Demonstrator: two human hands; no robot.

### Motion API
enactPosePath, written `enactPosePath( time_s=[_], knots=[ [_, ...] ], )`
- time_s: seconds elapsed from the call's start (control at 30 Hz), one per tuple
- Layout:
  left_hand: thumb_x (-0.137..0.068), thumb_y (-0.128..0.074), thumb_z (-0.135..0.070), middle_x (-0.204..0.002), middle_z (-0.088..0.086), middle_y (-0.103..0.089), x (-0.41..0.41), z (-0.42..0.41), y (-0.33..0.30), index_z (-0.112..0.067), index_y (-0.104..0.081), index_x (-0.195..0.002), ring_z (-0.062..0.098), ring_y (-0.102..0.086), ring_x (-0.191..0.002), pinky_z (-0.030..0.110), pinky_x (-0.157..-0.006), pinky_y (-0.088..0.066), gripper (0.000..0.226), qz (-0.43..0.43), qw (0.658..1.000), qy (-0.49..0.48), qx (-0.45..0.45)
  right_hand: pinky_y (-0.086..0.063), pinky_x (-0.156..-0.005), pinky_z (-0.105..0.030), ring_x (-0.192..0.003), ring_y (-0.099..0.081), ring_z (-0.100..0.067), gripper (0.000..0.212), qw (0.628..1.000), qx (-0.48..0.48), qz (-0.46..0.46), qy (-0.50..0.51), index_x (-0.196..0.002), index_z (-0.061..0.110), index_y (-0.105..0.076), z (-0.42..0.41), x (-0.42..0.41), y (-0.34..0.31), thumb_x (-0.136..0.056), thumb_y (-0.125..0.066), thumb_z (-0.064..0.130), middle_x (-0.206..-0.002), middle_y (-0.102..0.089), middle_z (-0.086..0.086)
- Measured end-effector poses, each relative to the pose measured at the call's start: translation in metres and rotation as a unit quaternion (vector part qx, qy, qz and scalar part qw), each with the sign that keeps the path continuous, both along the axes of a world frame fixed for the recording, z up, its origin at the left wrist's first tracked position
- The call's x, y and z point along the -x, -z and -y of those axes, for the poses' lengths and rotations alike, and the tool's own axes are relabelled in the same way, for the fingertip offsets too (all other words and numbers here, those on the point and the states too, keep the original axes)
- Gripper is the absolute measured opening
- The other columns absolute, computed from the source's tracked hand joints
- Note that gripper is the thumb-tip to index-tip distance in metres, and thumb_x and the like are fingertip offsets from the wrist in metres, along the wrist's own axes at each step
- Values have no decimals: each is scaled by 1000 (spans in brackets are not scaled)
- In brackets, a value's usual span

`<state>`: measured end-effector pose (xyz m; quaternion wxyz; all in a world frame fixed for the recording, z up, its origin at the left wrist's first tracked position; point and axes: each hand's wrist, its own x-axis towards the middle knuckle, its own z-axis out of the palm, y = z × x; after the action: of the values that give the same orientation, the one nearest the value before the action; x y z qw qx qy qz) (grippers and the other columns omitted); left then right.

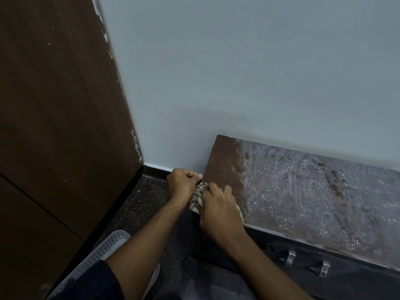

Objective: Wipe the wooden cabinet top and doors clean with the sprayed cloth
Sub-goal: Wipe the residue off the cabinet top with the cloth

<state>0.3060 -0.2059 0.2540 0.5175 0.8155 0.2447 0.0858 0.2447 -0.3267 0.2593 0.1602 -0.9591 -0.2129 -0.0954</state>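
The cloth [197, 197] is being gripped by both hands, left hand [183, 184] and right hand [218, 210], at the cabinet top [303, 191] left edge. Streaks are likely being left if the residue is smeared.

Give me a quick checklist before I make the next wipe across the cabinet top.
1. Cloth held: ok, the right hand and left hand both grip it.
2. Cloth on the wood: ok, it sits at the left end of the cabinet top.
3. Left strip clean: ok, it looks dark and bare.
4. Rest of the top clean: not ok, white streaks and specks cover it.
5. Path rightward free: ok, nothing stands on the top.
6. Doors wiped: cannot tell, they are too dark.
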Motion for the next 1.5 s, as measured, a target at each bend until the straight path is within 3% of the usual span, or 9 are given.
enactPosePath(
  time_s=[0.07, 0.27, 0.4, 0.53, 0.73, 0.9, 1.07, 1.2, 1.5],
  knots=[
    [-83, -80, -24, -86, 4, -78, 2, 1, 1, -9, -80, -85, 4, -63, -65, 11, -60, -44, 15, -7, 1000, -3, 0, -39, -77, -37, -100, -41, -29, 26, 1000, 6, 6, 8, -113, 12, -63, 2, -6, 1, -89, -57, 20, -119, -52, -5],
    [-87, -76, -22, -89, 5, -78, 5, -4, -4, -7, -79, -86, -6, -54, -58, 1, -45, -35, 15, 1, 1000, -8, -8, -42, -91, -45, -115, -39, -37, 29, 997, 23, -18, 70, -120, 8, -60, -4, -40, -11, -95, -51, 17, -128, -48, -7],
    [-89, -75, -23, -91, 3, -77, 3, -1, -2, -7, -78, -91, 3, -58, -65, 16, -64, -42, 16, 2, 1000, -6, -20, -44, -75, -38, -96, -42, -28, 23, 999, 9, 13, -32, -105, 11, -66, 9, 3, 3, -83, -64, 17, -114, -54, -3],
    [-90, -73, -20, -92, 3, -77, 5, 6, -2, -10, -79, -93, 11, -67, -78, 18, -70, -45, 13, -9, 999, 27, -19, -46, -81, -40, -101, -40, -28, 27, 999, 4, -6, -46, -114, 12, -63, 19, -9, 3, -89, -61, 22, -120, -51, -2],
    [-92, -71, -21, -91, 3, -76, 6, 2, -5, -7, -78, -93, 7, -60, -68, 5, -49, -36, 15, -10, 1000, 1, -28, -41, -86, -39, -107, -39, -28, 33, 1000, 14, -21, 10, -120, 12, -61, -1, -24, -8, -92, -58, 27, -126, -49, -3],
    [-88, -75, -21, -90, 4, -77, -1, 2, -1, -6, -79, -90, 12, -64, -74, 19, -69, -44, 16, -17, 1000, -12, 0, -47, -83, -41, -103, -42, -29, 26, 999, 5, 4, -32, -113, 11, -64, 9, -5, 2, -90, -58, 22, -120, -52, -3],
    [-89, -74, -16, -89, 2, -76, 2, 1, -4, -5, -78, -94, 6, -62, -69, 3, -52, -41, 13, -2, 1000, -21, 1, -43, -87, -41, -109, -39, -30, 32, 1000, 15, -10, 22, -124, 13, -62, -10, -30, -7, -96, -55, 26, -126, -49, -3],
    [-90, -73, -20, -97, 6, -77, 0, 0, -1, -4, -78, -93, 10, -63, -76, 17, -69, -43, 17, -10, 1000, -19, -20, -50, -82, -43, -101, -43, -28, 26, 998, 5, 10, -55, -113, 13, -66, 2, 2, 2, -91, -62, 26, -116, -54, -3],
    [-89, -74, -20, -90, 0, -73, -3, -6, -9, -6, -78, -93, 13, -64, -78, 20, -71, -45, 16, -2, 999, -28, -18, -42, -87, -39, -109, -38, -27, 29, 999, -9, -34, -21, -124, 15, -63, -10, -20, 1, -99, -56, 29, -127, -49, -2]
  ],
)
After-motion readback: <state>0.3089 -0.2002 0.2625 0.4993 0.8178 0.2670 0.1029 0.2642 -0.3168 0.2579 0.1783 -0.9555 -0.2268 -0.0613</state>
